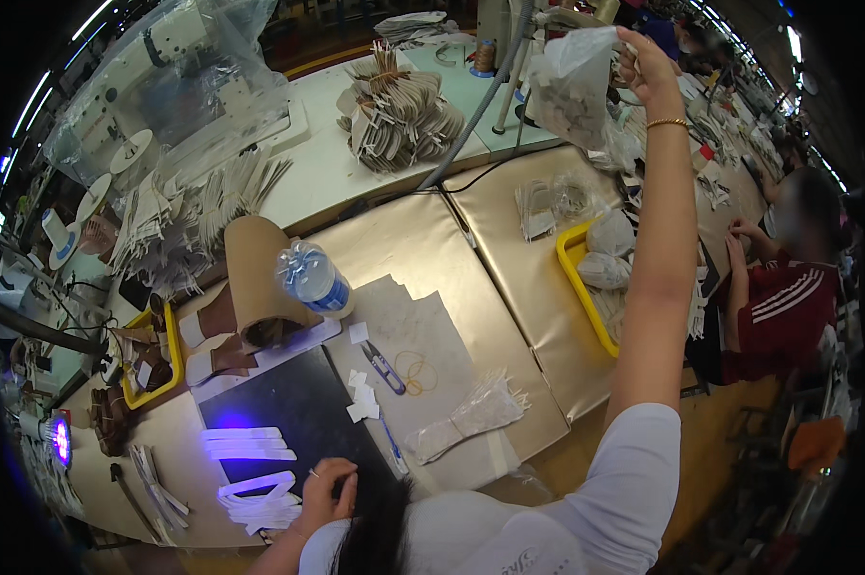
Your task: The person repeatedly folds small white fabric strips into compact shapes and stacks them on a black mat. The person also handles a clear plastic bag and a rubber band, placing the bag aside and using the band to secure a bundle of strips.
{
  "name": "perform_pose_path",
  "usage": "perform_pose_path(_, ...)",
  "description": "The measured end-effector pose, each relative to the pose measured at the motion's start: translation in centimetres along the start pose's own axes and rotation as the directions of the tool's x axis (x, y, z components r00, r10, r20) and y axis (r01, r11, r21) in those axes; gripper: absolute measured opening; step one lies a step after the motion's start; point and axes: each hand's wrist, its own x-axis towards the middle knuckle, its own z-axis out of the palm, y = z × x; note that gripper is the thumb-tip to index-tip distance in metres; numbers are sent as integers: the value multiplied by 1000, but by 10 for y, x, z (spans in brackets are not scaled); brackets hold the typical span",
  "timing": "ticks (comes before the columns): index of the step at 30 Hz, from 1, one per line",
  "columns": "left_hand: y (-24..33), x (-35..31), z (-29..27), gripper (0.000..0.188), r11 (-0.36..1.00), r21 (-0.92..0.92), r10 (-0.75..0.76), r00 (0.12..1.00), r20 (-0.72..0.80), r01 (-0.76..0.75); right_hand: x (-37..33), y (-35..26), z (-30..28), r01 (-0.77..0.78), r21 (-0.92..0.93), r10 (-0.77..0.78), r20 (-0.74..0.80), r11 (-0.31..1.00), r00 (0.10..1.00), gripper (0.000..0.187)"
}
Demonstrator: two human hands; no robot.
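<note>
My right arm stretches far out to the upper right. At its end my right hand (648, 65) is closed on the top of a clear plastic bag (574, 91) that hangs down with small pale pieces inside. Close to my body, my left hand (329, 491) rests low over the edge of a black mat (303, 407), its fingers curled in and nothing visible in them. Just left of that hand lie white strips (260, 503), with more white strips (248, 444) above them, both tinted violet by a lamp (60, 439).
A water bottle (315, 283) stands by a brown roll (260, 278). Thread snips (386, 369), rubber bands (415, 374) and a bagged bundle (475, 417) lie on grey sheeting. Yellow trays (586, 287) flank the table. A co-worker in a red shirt (787, 316) sits at right.
</note>
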Motion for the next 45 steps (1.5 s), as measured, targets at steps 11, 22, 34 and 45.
perform_pose_path(11,78,218,-2,25,863,-405,194,938,-288,-302,-164,-27,20,-222,-176,258,215,959,942,26)
perform_pose_path(22,99,337,82,89,915,-371,-88,975,205,161,-316,-1,43,-402,-252,474,507,880,720,15)
perform_pose_path(34,164,306,42,41,913,-346,-76,924,375,216,-356,-12,43,-112,-449,374,553,887,744,23)
perform_pose_path(45,120,306,20,32,865,83,458,847,271,-494,-373,-31,36,-161,-530,393,363,833,845,21)
